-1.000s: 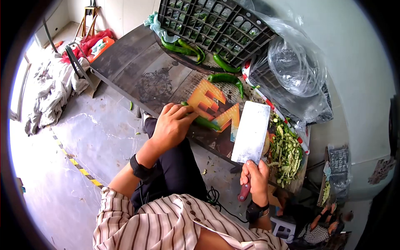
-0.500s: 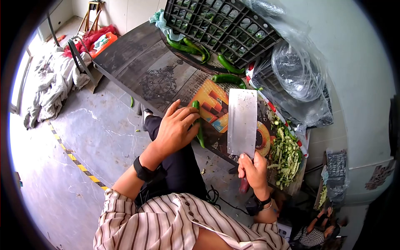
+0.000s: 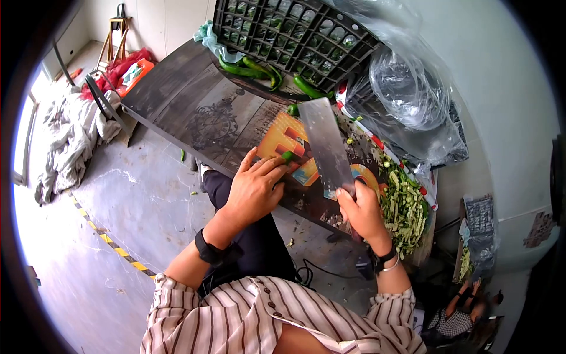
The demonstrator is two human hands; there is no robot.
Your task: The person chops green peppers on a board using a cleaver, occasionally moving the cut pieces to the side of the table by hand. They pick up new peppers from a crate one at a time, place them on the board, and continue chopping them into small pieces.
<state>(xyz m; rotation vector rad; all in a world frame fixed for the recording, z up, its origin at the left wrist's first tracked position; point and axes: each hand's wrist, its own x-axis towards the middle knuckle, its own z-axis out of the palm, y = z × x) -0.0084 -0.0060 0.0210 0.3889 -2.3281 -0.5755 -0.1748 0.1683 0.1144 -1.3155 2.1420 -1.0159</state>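
My left hand (image 3: 256,186) lies over a green chili pepper (image 3: 287,156) on the wooden tabletop, its fingers pressed on it. Only one end of the pepper shows past the fingers; the rest is hidden. In my right hand (image 3: 362,211) is a cleaver (image 3: 328,144), gripped at its handle, the broad blade tilted up to the left over the orange printed patch (image 3: 282,131). The blade is apart from the pepper. Behind the blade's tip peeks another green pepper (image 3: 292,110). Beside my right hand lies a pile of chopped green pepper (image 3: 404,212).
A black plastic crate (image 3: 272,26) stands at the far side of the table (image 3: 171,88), with whole peppers (image 3: 239,69) before it. Clear plastic bags (image 3: 407,88) cover the right side. Grey cloth (image 3: 76,127) lies on the floor at left. Another person (image 3: 454,321) works at lower right.
The cleaver has tilted to the left and its blade has turned. My left hand has shifted slightly and now covers most of the pepper. The whole view has moved a little.
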